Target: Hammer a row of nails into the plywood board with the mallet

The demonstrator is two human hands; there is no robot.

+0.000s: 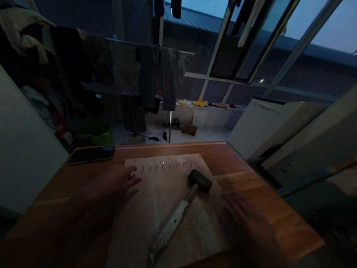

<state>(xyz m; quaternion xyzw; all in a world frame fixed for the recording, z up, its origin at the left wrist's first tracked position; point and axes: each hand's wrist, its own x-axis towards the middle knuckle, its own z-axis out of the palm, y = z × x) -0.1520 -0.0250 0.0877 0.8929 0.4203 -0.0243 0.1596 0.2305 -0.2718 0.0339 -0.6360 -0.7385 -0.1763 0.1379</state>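
A pale wooden board (134,222) lies flat on the table, with a row of several nails (163,164) standing upright along its far edge. Diagonally across it rests a hammer (175,218), its dark head to the far right and its worn white-painted handle toward me. No hand touches the hammer. My left hand (114,182) is at the board's far left corner, thumb and finger apart, holding nothing I can see. Beside the board's right edge is my right hand (246,216), blurred, its fingers seemingly stretched toward the board. Whether it touches the board I cannot tell.
A phone (92,154) lies at the table's (241,167) far left corner. Beyond the table stand a drying rack with clothes (170,79), a green basket (96,133) and a small cardboard box (189,129). A white appliance (260,125) is at the right. The light is dim.
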